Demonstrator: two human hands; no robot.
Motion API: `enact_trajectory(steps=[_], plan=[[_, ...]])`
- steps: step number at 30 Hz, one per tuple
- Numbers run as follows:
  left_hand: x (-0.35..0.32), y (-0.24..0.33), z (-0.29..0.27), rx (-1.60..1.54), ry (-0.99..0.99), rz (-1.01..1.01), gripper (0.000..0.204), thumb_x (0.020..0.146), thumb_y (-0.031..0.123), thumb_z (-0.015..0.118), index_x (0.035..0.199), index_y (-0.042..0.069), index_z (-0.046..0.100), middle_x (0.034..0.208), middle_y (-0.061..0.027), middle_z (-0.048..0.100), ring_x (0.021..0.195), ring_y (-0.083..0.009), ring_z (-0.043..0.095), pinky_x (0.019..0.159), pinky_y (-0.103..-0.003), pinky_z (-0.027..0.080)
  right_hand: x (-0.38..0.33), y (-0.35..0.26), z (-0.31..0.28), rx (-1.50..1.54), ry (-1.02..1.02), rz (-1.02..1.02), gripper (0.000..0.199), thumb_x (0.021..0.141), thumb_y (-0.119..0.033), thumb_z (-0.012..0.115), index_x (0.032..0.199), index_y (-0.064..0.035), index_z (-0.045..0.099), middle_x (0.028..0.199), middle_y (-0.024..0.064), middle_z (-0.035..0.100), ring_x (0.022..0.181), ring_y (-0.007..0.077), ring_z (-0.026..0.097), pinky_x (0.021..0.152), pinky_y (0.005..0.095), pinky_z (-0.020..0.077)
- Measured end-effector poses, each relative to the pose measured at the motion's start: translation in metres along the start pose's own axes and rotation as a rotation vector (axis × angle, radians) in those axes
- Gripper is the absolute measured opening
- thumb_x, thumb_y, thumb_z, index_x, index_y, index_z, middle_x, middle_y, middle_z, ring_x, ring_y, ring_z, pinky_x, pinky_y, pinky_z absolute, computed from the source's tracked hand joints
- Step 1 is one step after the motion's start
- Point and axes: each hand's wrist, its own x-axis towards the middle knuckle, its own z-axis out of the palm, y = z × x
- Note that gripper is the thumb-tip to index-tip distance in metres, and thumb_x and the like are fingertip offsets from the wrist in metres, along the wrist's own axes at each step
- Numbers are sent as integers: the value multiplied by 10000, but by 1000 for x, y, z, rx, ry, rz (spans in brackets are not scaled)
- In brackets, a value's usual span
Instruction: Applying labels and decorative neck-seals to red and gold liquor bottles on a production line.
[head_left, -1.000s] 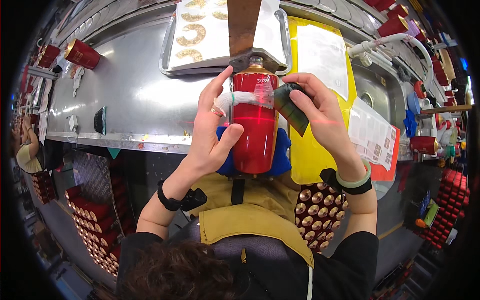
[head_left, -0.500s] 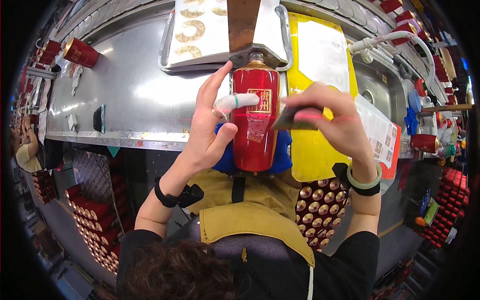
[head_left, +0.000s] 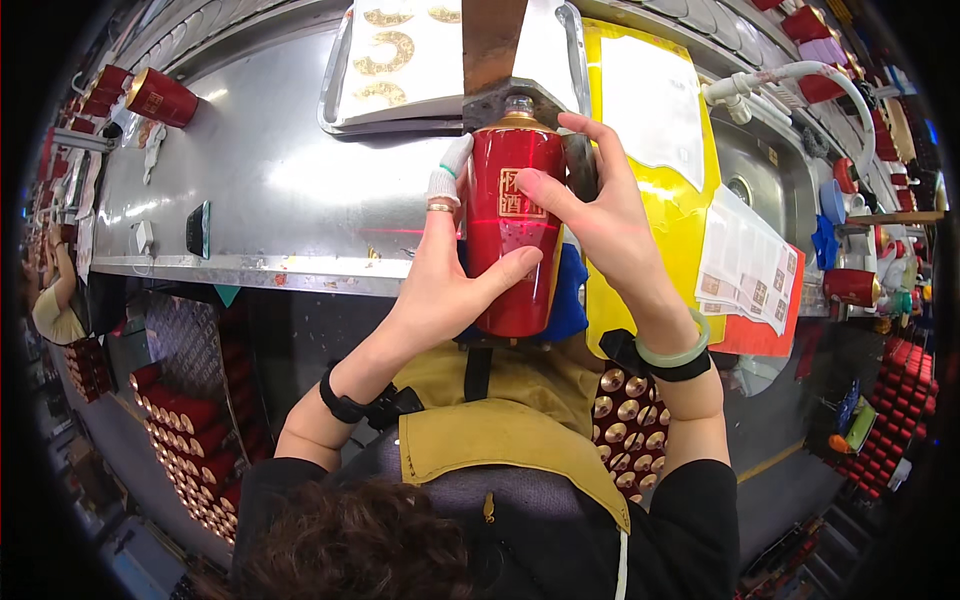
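Observation:
A glossy red bottle point(head_left: 525, 155) with a gold shoulder and a gold square label lies in front of me, its neck pointing away. My left hand point(head_left: 435, 290) grips its left side, thumb across the front below the label. White cloth covers that hand's index finger. On the right side, my right hand point(head_left: 610, 220) clasps the bottle, its thumb on the label. A dark flat pad point(head_left: 580, 165) sits between its fingers and the bottle; its exact kind is unclear. Blue cloth point(head_left: 572, 295) shows under the bottle, and a dark metal bracket point(head_left: 538, 95) surrounds its neck end.
A metal tray point(head_left: 330, 105) holds white sheets with gold curved decals. Right of the bottle are a yellow board point(head_left: 635, 270), paper label sheets point(head_left: 745, 260) and a sink point(head_left: 775, 185). More red bottles point(head_left: 162, 100) stand at far left. Capped bottles point(head_left: 625, 410) crowd below the bench.
My right hand has moved left and closed onto the bottle with the dark pad. My left index finger has left the label for the bottle's side. The bottle has turned slightly.

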Motion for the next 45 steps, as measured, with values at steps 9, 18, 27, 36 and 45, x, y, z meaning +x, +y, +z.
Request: enact_trajectory(steps=[9, 18, 27, 36, 45], plan=[[-2, -1, 1, -2, -30, 6, 962, 915, 137, 766, 1581, -66, 103, 1538, -213, 360, 1444, -267, 408, 1187, -419, 371, 0, 1, 0, 28, -27, -2, 738, 852, -251, 850, 1411, 21, 452, 1222, 174, 632, 1121, 209, 616, 975, 346, 516], [-4, 1, 0, -67, -72, 44, 931, 963, 156, 711, 1600, -45, 63, 1587, -223, 316, 1466, -261, 379, 1204, -415, 344, 2, -23, -9, -39, 37, -327, 378, 1040, -57, 560, 1409, -1, 502, 1131, 133, 679, 1061, 190, 649, 957, 309, 510], [1, -13, -25, -222, 26, 12, 947, 1006, 760, 195, 1647, 76, 63, 1673, -221, 243, 1547, -325, 260, 1266, -478, 182, -43, -1, -17, -667, -394, -1343, 279, 744, -114, 714, 1021, -130, 745, 1000, -23, 667, 826, 133, 608, 713, 297, 519], [14, -10, -24, 68, 0, 174, 1189, 863, 922, 71, 1638, 26, 176, 1690, -196, 217, 1555, -346, 222, 1265, -496, 157, -12, 9, -41, -794, -123, -1219, 308, 773, -55, 715, 1041, -193, 781, 1000, -21, 742, 838, 168, 646, 772, 305, 504], [16, -23, -48, 943, -324, 691, 868, 814, 949, 296, 1327, 376, 699, 1699, -199, 197, 1551, -477, 101, 1219, -650, 154, -44, -9, -55, -568, -32, -1073, 275, 812, 44, 738, 1073, -39, 708, 964, 83, 735, 792, 236, 650, 649, 340, 502]])
